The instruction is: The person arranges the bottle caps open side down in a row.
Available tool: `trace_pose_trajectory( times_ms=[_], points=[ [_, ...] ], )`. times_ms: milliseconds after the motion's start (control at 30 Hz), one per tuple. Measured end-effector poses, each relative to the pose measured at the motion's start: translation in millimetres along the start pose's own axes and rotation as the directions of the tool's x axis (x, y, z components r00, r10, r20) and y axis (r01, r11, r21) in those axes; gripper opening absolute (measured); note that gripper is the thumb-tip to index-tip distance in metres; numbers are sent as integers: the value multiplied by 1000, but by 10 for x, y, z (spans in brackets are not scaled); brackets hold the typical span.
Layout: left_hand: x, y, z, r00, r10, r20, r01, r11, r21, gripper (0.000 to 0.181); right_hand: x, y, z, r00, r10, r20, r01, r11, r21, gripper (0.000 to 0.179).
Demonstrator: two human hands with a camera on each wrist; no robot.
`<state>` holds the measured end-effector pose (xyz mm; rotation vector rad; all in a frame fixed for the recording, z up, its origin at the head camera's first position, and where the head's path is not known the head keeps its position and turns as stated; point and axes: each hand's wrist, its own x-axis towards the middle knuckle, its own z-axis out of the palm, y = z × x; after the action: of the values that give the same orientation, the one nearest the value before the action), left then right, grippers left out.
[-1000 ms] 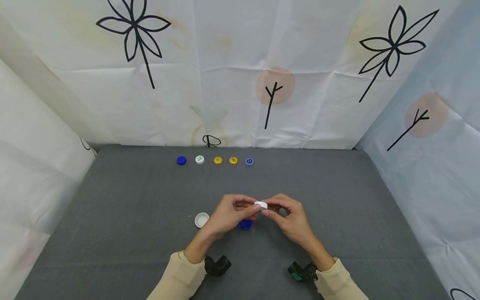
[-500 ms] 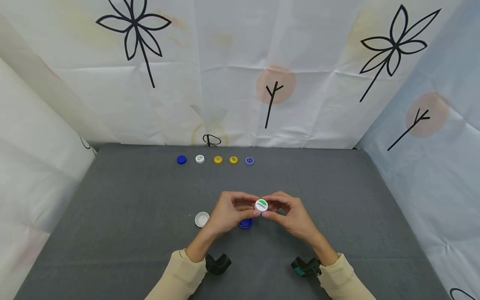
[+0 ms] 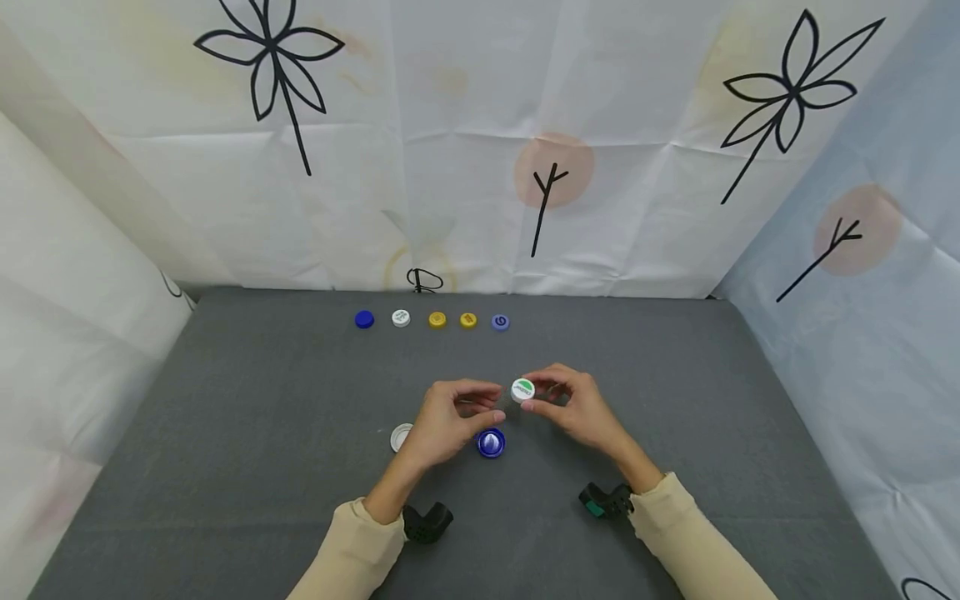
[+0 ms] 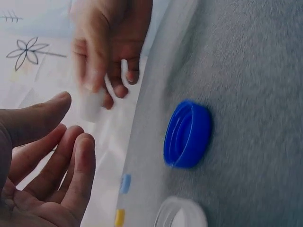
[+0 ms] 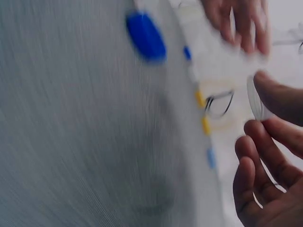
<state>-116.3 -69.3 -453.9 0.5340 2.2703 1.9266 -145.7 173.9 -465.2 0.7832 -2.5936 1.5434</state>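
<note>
My right hand (image 3: pixel 573 406) pinches a white bottle cap (image 3: pixel 522 390) with a green patch between thumb and fingers, above the table. In the right wrist view that cap (image 5: pixel 255 98) is seen edge-on at the thumb tip. My left hand (image 3: pixel 450 425) is apart from it, thumb and fingers spread with nothing between them. On the table near the left fingertips lies a blue cap (image 3: pixel 491 443), hollow side up. A white cap (image 3: pixel 401 437), also hollow side up, is partly hidden behind the left hand.
Along the far side of the grey table (image 3: pixel 262 433) runs a row of caps: a dark blue cap (image 3: pixel 364 319), a white cap (image 3: pixel 401 318), two yellow caps (image 3: pixel 437 320) and a light blue cap (image 3: pixel 500 322). Patterned white cloth (image 3: pixel 465 183) stands behind.
Both hands held the white cap and turned it until its green-printed face showed. Now the left hand has let go and drawn left, while the right hand has lifted the cap slightly farther away.
</note>
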Motion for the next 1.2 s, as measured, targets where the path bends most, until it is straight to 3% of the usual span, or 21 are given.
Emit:
trace_pose_trajectory(
  times_ms=[200,400,600,833,933,1033,1100,1200],
  points=[
    [-63,-32,-176,999,-13,-46,16,998,53,33,472,341,-146,986,138,-99,-154,972,-180,33],
    [-123,-57,-254,1000,-11,-29,15,987,158,34,835,569,-225,959,257,-121,-282,919,-277,35],
    [-144,-76,-251,998,-52,-23,56,971,233,34,1003,576,-196,937,336,-99,-350,895,-277,36],
    [-149,-67,-221,997,-77,-16,78,948,307,36,999,538,-149,931,348,-108,-364,884,-292,41],
    [-153,-80,-208,999,-46,-6,44,915,402,38,915,483,-128,942,312,-121,-335,898,-287,48],
    [-160,-102,-195,1000,-14,22,1,859,511,42,761,370,-87,961,255,-106,-276,914,-299,47],
    [-163,-121,-181,998,2,58,-35,820,571,45,633,274,-54,974,221,-54,-227,930,-288,42],
    [-172,-149,-158,992,14,128,-91,772,629,49,429,160,-2,982,165,95,-141,965,-222,33]
  ],
)
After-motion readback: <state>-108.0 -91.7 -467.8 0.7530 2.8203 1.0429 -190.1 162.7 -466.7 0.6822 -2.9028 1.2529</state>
